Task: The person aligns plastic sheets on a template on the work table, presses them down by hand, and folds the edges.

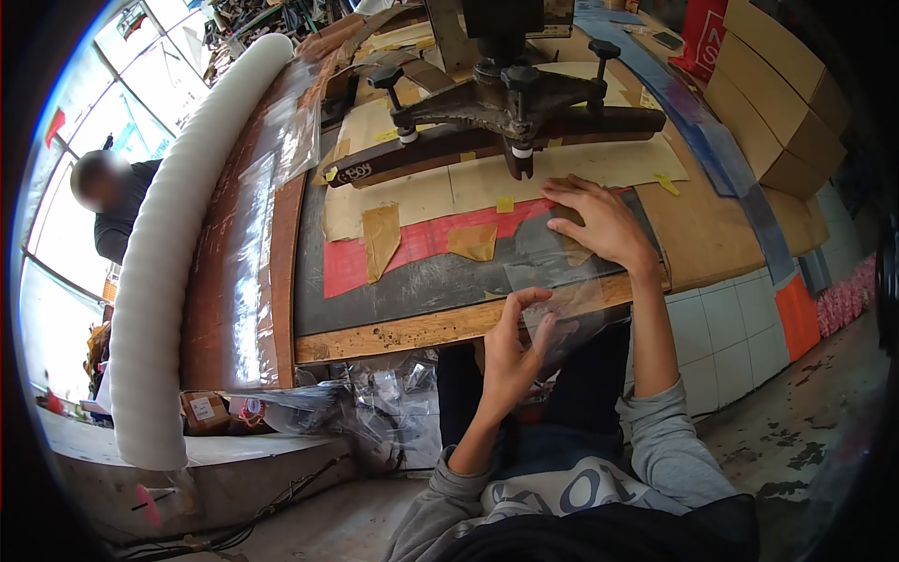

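My left hand (512, 354) is at the front wooden edge of the work board, its thumb and index finger curled around a clear plastic sheet (573, 302). The sheet hangs over the edge, and its far part reaches under my right hand (604, 225). That hand lies on the board with its fingers stretched out, near the red strip (421, 247). Pieces of brown tape (381, 242) stick to the red strip and the dark board surface (412, 307). Beyond my right fingertips hangs a dark metal press head (515, 117) with a long bar, over cream card (431, 192).
A thick white foam roll (178, 253) stands along the left, beside a brown panel (229, 272) under shiny film. Cardboard boxes (768, 112) and a red bag (700, 42) are at the right. A person (117, 201) is beyond the roll at far left.
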`<action>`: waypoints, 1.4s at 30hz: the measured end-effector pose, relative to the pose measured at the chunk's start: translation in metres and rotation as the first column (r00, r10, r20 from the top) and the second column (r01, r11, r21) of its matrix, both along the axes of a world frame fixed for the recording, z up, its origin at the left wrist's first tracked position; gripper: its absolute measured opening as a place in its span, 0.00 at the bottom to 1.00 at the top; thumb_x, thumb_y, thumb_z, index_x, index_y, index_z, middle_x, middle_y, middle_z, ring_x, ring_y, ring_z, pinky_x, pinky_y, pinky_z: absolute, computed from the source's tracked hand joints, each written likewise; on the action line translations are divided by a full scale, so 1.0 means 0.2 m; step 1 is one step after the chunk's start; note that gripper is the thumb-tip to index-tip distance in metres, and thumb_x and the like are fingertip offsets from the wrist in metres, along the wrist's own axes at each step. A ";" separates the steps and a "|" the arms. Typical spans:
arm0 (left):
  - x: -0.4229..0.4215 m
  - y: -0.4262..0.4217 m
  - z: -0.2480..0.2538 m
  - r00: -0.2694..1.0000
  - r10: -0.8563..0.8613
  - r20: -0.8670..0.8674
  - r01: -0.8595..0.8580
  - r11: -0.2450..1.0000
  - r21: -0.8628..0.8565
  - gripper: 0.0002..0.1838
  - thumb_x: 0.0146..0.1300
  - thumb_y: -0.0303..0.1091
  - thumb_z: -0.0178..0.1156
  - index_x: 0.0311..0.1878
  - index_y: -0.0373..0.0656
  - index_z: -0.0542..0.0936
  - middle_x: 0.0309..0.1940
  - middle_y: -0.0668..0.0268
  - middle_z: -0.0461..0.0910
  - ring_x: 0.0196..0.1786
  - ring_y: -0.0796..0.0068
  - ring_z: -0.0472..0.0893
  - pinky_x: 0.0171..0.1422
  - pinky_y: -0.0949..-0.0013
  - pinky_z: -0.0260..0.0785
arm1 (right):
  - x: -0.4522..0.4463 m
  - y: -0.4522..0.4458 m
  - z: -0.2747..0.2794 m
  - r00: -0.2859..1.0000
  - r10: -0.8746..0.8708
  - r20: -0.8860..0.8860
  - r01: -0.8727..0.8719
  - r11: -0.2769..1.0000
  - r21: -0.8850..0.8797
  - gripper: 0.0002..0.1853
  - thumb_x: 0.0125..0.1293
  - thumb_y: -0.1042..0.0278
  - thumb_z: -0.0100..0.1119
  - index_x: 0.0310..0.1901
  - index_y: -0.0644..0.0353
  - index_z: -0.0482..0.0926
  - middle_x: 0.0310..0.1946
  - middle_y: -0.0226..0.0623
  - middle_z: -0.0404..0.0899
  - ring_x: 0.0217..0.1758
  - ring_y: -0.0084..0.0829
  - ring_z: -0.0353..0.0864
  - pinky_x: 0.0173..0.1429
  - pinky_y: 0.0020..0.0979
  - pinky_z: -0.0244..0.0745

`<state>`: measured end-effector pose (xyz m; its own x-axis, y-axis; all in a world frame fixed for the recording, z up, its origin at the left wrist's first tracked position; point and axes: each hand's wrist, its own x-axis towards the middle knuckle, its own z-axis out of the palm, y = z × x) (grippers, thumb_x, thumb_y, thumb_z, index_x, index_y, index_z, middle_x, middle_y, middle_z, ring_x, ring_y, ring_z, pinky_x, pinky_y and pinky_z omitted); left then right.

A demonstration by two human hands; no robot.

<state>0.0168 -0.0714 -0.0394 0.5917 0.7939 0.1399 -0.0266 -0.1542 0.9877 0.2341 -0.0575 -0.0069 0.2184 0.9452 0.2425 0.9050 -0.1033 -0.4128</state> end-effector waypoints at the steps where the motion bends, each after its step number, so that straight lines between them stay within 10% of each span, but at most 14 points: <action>1: 0.00 0.00 0.00 1.000 0.000 -0.001 0.000 1.000 0.012 0.16 0.64 0.23 0.61 0.54 0.34 0.73 0.49 0.61 0.78 0.54 0.77 0.76 0.61 0.76 0.64 | 0.00 0.00 0.00 1.000 0.001 0.001 -0.001 1.000 0.001 0.25 0.63 0.52 0.62 0.61 0.49 0.77 0.65 0.29 0.73 0.72 0.38 0.64 0.73 0.53 0.57; 8: -0.02 0.01 0.02 0.999 -0.004 0.045 0.009 0.994 -0.106 0.16 0.66 0.23 0.59 0.56 0.34 0.72 0.52 0.61 0.76 0.59 0.75 0.73 0.64 0.73 0.63 | -0.01 0.00 -0.01 1.000 -0.021 0.001 0.021 1.000 0.015 0.24 0.63 0.53 0.62 0.60 0.48 0.77 0.65 0.28 0.73 0.72 0.39 0.65 0.73 0.51 0.56; 13: -0.01 0.02 -0.04 0.997 0.050 0.052 -0.055 0.993 0.102 0.15 0.65 0.25 0.60 0.55 0.38 0.74 0.45 0.65 0.81 0.24 0.91 0.65 0.25 0.81 0.57 | -0.02 0.00 -0.02 1.000 -0.023 0.013 0.022 0.999 0.044 0.24 0.63 0.52 0.62 0.60 0.49 0.78 0.64 0.27 0.73 0.71 0.39 0.65 0.73 0.50 0.57; 23: -0.02 0.02 -0.04 0.997 0.048 0.053 -0.053 0.995 0.084 0.15 0.65 0.24 0.60 0.55 0.38 0.74 0.45 0.66 0.81 0.22 0.91 0.63 0.24 0.81 0.56 | -0.04 -0.01 -0.01 0.999 -0.035 0.036 0.032 0.997 0.067 0.24 0.62 0.52 0.62 0.59 0.49 0.78 0.64 0.27 0.73 0.71 0.38 0.66 0.73 0.49 0.57; 28: -0.04 0.01 0.00 1.000 0.000 -0.001 0.000 0.998 -0.056 0.16 0.66 0.24 0.59 0.56 0.33 0.72 0.52 0.61 0.75 0.58 0.74 0.73 0.64 0.73 0.61 | -0.04 -0.01 -0.01 0.999 -0.033 0.036 0.031 0.997 0.067 0.24 0.62 0.53 0.62 0.60 0.49 0.78 0.64 0.27 0.73 0.71 0.39 0.66 0.73 0.49 0.57; 42: -0.04 0.01 0.01 0.999 0.008 -0.039 -0.009 1.000 -0.023 0.16 0.65 0.24 0.61 0.55 0.35 0.73 0.50 0.62 0.78 0.56 0.75 0.76 0.61 0.74 0.63 | -0.04 0.00 0.00 0.998 -0.037 0.048 0.035 0.998 0.046 0.25 0.63 0.53 0.62 0.61 0.49 0.77 0.64 0.29 0.73 0.71 0.41 0.65 0.74 0.49 0.56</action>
